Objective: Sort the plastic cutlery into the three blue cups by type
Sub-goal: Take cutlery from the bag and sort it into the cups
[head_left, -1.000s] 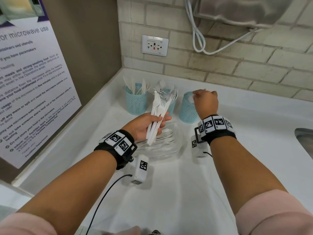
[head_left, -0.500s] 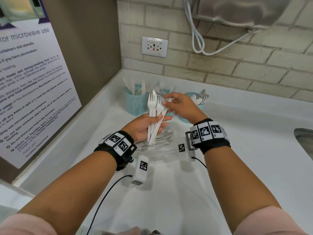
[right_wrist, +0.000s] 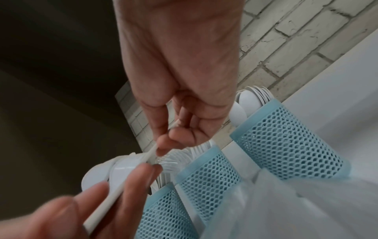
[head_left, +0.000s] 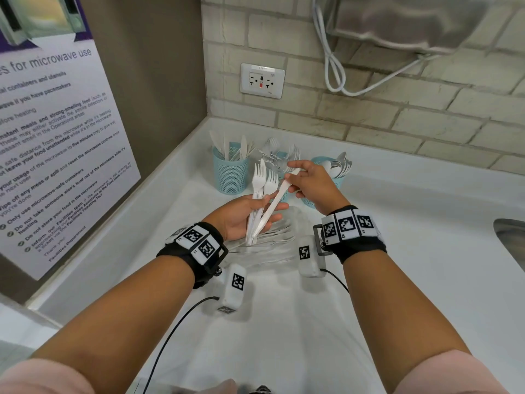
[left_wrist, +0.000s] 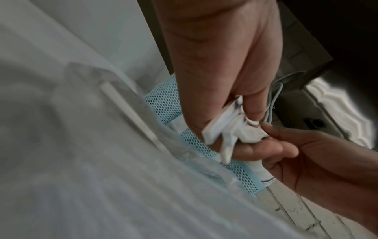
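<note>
Since half a second ago: your right hand [head_left: 312, 184] lifted slightly, pinching upper end of one white piece [head_left: 277, 199] drawn slantwise from bundle of forks [head_left: 262, 191], which your left hand [head_left: 244, 216] grips upright by handles. Head view: three blue cups [head_left: 230, 173] just behind, holding knives, forks, spoons from left to right; more cutlery in clear bag [head_left: 270, 241] under hands. Right wrist view alone shows mesh walls and spoon bowls [right_wrist: 248, 98] close. White countertop [head_left: 412, 251], brick wall, wall socket [head_left: 262, 80], microwave notice [head_left: 54, 143].
</note>
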